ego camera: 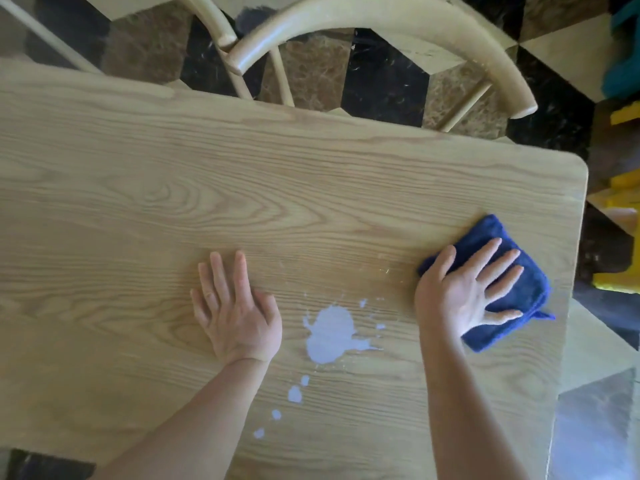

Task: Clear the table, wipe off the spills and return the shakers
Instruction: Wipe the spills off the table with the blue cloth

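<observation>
Pale wood-grain table (173, 188) fills most of the view, rounded corner at 3 o'clock. Two light wooden chairs: one curved back (398, 19) at 12 o'clock, another (207, 15) at 11. Floor (384, 84) of black, brown and cream marble tiles; daylight falls soft and even.

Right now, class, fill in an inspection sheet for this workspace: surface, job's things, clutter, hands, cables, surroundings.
Surface: light wooden table, pale white spill with droplets trailing toward the near edge.
Job's things: folded dark blue cloth right of the spill, apart from it; shakers not seen.
Clutter: nothing seen.
Hands: left hand flat on the table; right hand spread flat on the cloth.
Cables: nothing seen.
Surroundings: pale wooden chair, patterned floor tiles.
</observation>
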